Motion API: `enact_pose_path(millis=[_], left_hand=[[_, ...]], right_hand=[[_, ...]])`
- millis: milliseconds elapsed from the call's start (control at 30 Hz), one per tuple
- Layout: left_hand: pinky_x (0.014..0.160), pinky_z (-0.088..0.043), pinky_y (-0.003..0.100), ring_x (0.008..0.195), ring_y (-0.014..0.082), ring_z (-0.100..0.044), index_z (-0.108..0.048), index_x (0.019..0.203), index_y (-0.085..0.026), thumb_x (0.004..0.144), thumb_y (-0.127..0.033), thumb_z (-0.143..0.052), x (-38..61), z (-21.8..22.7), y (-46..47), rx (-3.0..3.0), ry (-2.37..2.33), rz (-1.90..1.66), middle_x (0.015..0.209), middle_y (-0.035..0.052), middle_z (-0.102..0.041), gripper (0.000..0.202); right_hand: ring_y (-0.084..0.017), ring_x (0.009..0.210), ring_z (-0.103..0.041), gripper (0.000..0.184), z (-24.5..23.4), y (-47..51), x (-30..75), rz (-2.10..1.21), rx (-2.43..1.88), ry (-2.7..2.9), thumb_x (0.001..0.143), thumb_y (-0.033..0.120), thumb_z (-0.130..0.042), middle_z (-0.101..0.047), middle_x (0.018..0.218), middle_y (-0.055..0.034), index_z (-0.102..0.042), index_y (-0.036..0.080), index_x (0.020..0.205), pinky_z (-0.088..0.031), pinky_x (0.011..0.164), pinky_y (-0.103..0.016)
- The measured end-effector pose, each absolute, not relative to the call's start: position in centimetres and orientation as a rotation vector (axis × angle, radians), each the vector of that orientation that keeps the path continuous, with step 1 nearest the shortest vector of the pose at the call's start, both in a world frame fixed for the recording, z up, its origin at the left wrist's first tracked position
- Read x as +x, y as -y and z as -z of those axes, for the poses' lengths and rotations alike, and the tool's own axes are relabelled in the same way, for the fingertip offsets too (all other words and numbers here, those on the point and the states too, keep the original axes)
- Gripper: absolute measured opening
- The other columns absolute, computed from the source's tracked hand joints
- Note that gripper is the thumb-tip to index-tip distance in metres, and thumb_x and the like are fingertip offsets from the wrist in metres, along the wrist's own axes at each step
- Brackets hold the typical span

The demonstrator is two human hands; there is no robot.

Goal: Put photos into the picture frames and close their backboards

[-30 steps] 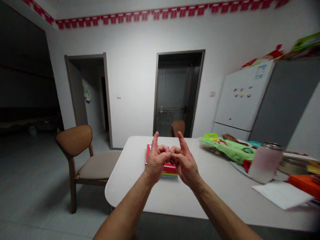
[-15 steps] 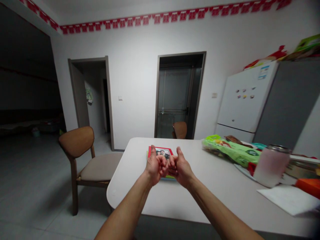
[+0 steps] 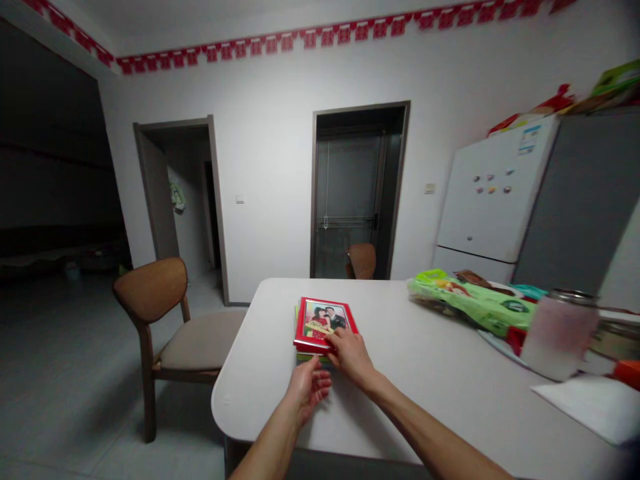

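Note:
A red picture frame with a photo of two people lies on top of a stack on the white table. Beneath it the edges of green-yellow items stick out; their kind is mostly hidden. My right hand grips the frame's near right corner, its fingers bent over the edge and the thumb at the front. Just in front of the stack, my left hand is held palm inward with fingers apart and a little curled, holding nothing.
To the right lie a green plastic package, a frosted pink jar with a metal rim, and white paper. A wooden chair stands at the table's left; another chair is behind it. A refrigerator stands back right.
My hands, earlier side by side over the frame with thumbs up, have moved apart. The right came down onto the frame's corner; the left dropped nearer the table's front edge.

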State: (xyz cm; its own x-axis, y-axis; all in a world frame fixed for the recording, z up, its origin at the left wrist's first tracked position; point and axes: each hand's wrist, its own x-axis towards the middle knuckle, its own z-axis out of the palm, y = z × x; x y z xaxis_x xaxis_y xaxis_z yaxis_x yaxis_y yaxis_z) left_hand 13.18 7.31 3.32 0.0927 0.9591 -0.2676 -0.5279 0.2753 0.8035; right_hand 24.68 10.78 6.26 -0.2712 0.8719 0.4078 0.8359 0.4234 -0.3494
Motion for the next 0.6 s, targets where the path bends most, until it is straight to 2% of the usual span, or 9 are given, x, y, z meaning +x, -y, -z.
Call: enact_pose_path(millis=[133,200,300,367,467,533,600], left_hand=[[0.060,-0.044,0.023,0.068,0.0152,-0.059,-0.056,0.083,-0.014,0.063,-0.038,-0.062,14.7,-2.9,-6.9,0.629,-0.780,-1.478,0.078,0.0042,-0.063,0.031],[0.069,-0.044,0.025,0.080,0.0182,-0.058,-0.057,0.088,-0.014,0.063,-0.035,-0.061,15.3,-3.5,-5.9,0.653,-0.745,-1.579,0.087,0.0051,-0.064,0.033],[0.075,-0.043,0.028,0.085,0.0216,-0.058,-0.059,0.091,-0.011,0.066,-0.030,-0.059,15.7,-5.1,-3.2,0.841,-0.794,-1.617,0.087,0.0075,-0.065,0.031],[0.079,-0.042,0.029,0.088,0.0213,-0.057,-0.058,0.096,-0.013,0.071,-0.026,-0.053,15.5,-6.5,-0.9,1.175,-0.907,-1.620,0.092,0.0072,-0.064,0.029],[0.083,-0.042,0.030,0.094,0.0204,-0.054,-0.051,0.109,-0.016,0.074,-0.023,-0.046,15.0,-7.8,2.3,1.808,-1.037,-1.546,0.103,0.0079,-0.060,0.036],[0.082,-0.044,0.034,0.097,0.0231,-0.053,-0.045,0.115,-0.016,0.071,-0.024,-0.049,14.7,-7.3,3.9,2.252,-1.030,-1.456,0.108,0.0114,-0.057,0.045],[0.075,-0.048,0.035,0.095,0.0259,-0.054,-0.043,0.117,-0.018,0.068,-0.028,-0.053,14.4,-5.8,5.0,2.620,-1.026,-1.368,0.108,0.0143,-0.056,0.052]], right_hand=[[-0.022,0.091,-0.046,0.031,-6.2,-7.9,24.6,-0.085,-1.319,2.306,0.062,0.021,-0.055,-0.056,0.099,-0.0072,-0.058,0.020,0.093,-0.033,0.079,-0.034],[-0.022,0.095,-0.046,0.034,-6.9,-6.5,24.9,-0.249,-1.250,2.223,0.063,0.024,-0.054,-0.055,0.103,-0.0083,-0.057,0.019,0.096,-0.034,0.082,-0.035],[-0.022,0.107,-0.043,0.044,-8.7,-4.7,26.0,-0.636,-1.176,1.872,0.067,0.033,-0.051,-0.049,0.116,-0.0093,-0.051,0.018,0.108,-0.032,0.090,-0.036],[-0.022,0.110,-0.042,0.053,-10.2,-3.3,26.8,-0.885,-1.164,1.573,0.069,0.040,-0.048,-0.045,0.122,-0.0089,-0.042,0.020,0.118,-0.033,0.090,-0.037],[-0.022,0.106,-0.046,0.060,-11.9,-0.5,27.9,-1.156,-1.093,1.203,0.071,0.049,-0.044,-0.047,0.121,-0.0068,-0.032,0.026,0.124,-0.038,0.085,-0.040],[-0.023,0.100,-0.052,0.060,-12.3,1.5,28.6,-1.324,-0.999,1.030,0.070,0.051,-0.044,-0.053,0.115,-0.0068,-0.034,0.025,0.123,-0.042,0.081,-0.039],[-0.024,0.092,-0.057,0.057,-12.0,3.1,29.2,-1.495,-0.934,0.891,0.071,0.048,-0.045,-0.059,0.106,-0.0091,-0.041,0.019,0.119,-0.045,0.077,-0.038]])
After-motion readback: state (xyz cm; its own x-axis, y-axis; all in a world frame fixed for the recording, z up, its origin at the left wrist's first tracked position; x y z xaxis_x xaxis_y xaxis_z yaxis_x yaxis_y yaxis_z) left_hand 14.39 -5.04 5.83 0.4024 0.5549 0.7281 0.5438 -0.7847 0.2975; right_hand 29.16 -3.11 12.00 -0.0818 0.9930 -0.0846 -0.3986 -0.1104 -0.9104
